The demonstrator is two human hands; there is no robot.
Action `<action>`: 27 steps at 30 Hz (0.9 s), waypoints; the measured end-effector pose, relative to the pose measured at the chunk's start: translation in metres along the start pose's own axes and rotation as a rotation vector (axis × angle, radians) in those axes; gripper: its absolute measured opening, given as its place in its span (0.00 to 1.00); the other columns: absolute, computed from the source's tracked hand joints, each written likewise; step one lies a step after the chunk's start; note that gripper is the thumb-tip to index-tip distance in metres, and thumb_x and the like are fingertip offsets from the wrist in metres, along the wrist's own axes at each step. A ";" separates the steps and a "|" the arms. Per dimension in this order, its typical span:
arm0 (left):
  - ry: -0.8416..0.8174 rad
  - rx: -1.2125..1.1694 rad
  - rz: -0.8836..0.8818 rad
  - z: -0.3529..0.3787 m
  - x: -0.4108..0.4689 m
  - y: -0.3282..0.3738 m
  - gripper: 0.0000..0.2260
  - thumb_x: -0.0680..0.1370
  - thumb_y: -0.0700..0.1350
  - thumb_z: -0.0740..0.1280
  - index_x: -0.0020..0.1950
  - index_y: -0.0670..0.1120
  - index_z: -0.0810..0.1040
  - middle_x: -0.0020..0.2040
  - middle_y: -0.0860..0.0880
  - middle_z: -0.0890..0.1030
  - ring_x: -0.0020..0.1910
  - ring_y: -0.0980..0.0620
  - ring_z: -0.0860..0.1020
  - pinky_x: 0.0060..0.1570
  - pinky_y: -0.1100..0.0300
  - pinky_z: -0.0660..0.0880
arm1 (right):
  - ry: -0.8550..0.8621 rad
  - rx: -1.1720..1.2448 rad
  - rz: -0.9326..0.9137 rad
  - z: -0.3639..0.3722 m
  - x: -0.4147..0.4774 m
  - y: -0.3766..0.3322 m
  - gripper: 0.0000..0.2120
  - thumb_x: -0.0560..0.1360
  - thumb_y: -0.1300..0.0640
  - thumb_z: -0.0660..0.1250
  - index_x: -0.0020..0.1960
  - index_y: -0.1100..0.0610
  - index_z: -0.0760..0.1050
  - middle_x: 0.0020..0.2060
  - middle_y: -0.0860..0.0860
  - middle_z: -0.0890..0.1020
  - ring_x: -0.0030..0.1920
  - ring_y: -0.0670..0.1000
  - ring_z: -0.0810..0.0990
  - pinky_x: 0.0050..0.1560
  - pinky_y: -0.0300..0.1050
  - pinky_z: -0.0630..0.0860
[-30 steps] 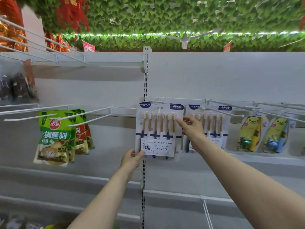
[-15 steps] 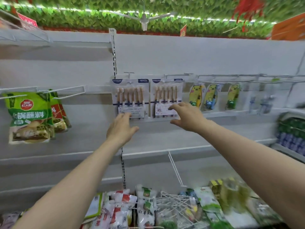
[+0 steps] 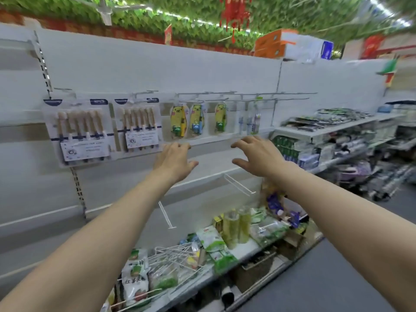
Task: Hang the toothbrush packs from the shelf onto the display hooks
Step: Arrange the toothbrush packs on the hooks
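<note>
Left hand (image 3: pixel 173 158), right hand (image 3: pixel 258 156): grip wide, empty, raised side by side. Two toothbrush packs (image 3: pixel 78 131) hung on display hooks (image 3: pixel 144 94), far left.

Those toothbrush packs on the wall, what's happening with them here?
A person is stocking a shop display. Two toothbrush multipacks, one beside the other, already hang side by side on the display hooks, left of some yellow cartoon packs. Both hands are open and holding nothing: the left hand and right hand hover in front of the shelving, below the hanging goods. More packaged goods lie on the bottom shelf.
</note>
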State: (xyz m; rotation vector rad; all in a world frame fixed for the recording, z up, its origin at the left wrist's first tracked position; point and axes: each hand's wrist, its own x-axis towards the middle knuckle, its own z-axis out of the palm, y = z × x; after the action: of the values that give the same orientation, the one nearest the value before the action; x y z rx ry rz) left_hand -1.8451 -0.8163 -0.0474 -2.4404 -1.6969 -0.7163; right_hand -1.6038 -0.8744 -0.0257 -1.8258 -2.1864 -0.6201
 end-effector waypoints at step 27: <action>-0.019 -0.079 0.295 0.207 0.284 0.474 0.24 0.78 0.63 0.61 0.67 0.48 0.73 0.62 0.45 0.78 0.59 0.44 0.76 0.55 0.45 0.77 | -0.033 -0.003 0.371 0.072 -0.031 0.530 0.25 0.81 0.38 0.56 0.72 0.50 0.70 0.69 0.52 0.73 0.70 0.55 0.69 0.64 0.56 0.73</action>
State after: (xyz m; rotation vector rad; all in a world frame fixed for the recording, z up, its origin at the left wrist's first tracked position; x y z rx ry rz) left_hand -1.2708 -0.6839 -0.0208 -2.6778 -1.2931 -0.7342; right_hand -1.0739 -0.7962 -0.0104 -2.1778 -1.7915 -0.5145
